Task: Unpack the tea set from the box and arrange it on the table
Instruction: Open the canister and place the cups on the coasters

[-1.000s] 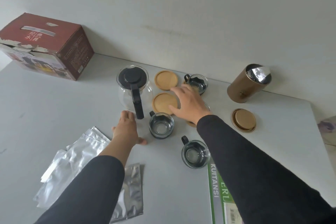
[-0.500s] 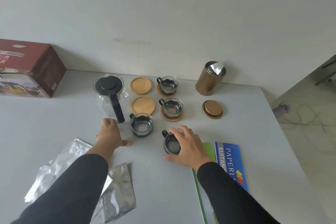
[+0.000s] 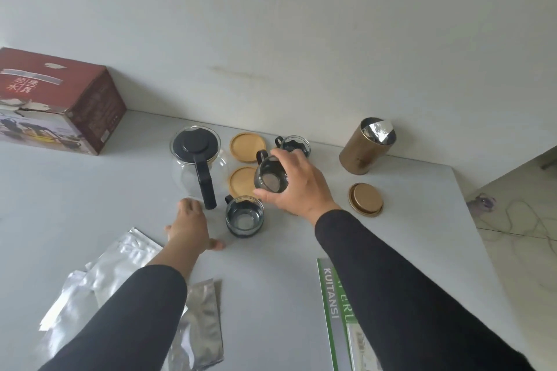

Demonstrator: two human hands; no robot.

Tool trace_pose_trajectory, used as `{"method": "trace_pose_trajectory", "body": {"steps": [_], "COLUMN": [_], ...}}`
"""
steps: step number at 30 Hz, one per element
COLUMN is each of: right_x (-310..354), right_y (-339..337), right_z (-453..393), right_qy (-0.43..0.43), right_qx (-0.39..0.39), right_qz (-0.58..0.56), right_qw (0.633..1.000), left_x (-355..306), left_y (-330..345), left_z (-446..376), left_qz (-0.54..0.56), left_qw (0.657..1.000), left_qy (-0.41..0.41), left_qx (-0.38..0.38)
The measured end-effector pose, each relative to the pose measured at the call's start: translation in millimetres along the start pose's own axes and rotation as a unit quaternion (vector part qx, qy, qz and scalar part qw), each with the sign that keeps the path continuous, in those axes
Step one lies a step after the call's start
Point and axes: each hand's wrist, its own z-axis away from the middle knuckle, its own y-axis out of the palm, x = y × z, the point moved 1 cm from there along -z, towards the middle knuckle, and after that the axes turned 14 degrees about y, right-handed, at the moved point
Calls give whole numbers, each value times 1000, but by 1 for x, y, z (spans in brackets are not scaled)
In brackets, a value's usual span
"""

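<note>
Right hand point(image 3: 297, 187) grips a tilted cup point(image 3: 271, 178) above the coaster point(image 3: 243, 181); left hand point(image 3: 190, 224) rests flat on the worktop point(image 3: 90, 205). A careless descent could knock the teapot point(image 3: 197, 159).

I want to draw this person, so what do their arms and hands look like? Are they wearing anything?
Both arms are covered by long, plain black sleeves: the left sleeve and the right sleeve. The fabric looks smooth and snug, with no pattern or logo showing. Each sleeve ends at the wrist. The left hand and right hand are bare: no gloves, rings or watch can be seen.
</note>
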Motion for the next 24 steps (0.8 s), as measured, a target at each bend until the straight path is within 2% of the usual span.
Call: {"method": "trace_pose_trajectory", "body": {"steps": [8, 15, 24], "right_x": [19, 21, 12], "right_y": [33, 64, 86], "right_z": [-85, -133, -137], "right_qy": [44, 63, 66], "right_qx": [-16, 48, 95], "right_qz": [-33, -36, -51], "right_qw": [998, 996, 992], "left_x": [2, 4, 5], "left_y": [1, 4, 5], "left_z": [-4, -7, -8], "left_qz": [4, 28, 25], "left_qw": [1000, 999, 999], "left_qy": [-5, -7, -4], "left_qx": [-13, -25, -30]}}
